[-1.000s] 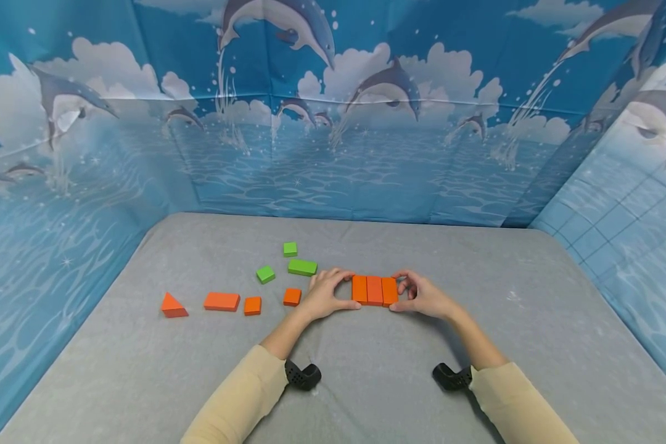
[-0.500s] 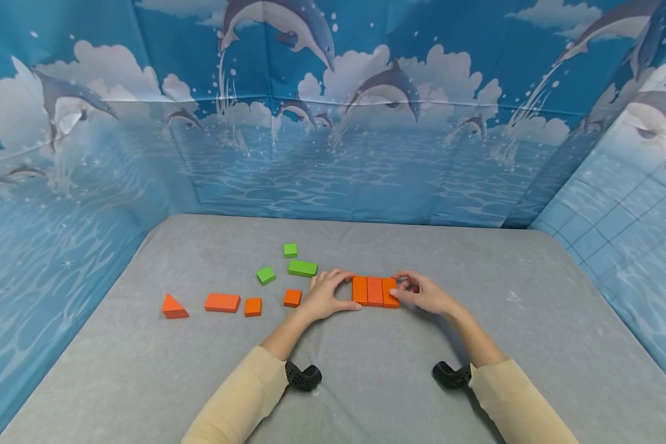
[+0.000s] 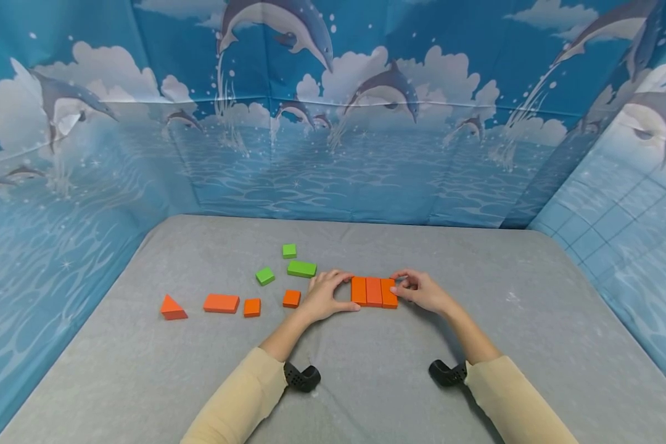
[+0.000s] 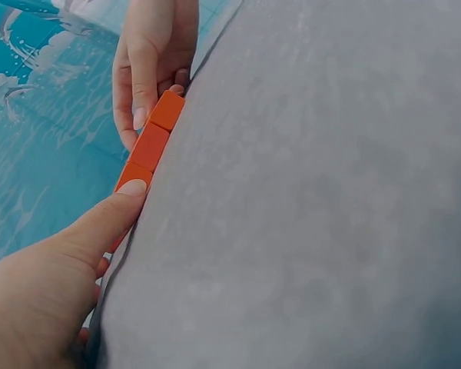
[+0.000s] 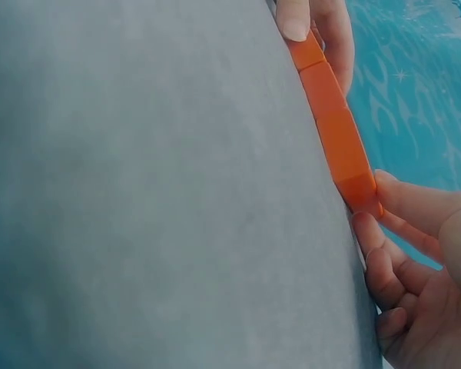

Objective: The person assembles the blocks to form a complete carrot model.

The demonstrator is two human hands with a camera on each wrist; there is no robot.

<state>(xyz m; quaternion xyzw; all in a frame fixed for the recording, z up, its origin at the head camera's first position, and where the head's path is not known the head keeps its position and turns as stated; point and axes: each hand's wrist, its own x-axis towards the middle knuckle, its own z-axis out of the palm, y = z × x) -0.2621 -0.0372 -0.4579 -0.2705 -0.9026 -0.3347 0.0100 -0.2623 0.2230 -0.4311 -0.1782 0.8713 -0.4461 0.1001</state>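
Head view: row of three orange rectangular blocks [image 3: 374,292] lies left-to-right on the grey table [image 3: 377,376] between left hand [image 3: 323,296] and right hand [image 3: 426,294], neither nearer. Left wrist view: left hand grips the leftmost block [image 4: 134,171]. Right wrist view: right hand pinches the rightmost block [image 5: 344,150].

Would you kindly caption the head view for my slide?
Left hand and right hand touch opposite ends of three adjoining orange blocks on grey cloth.
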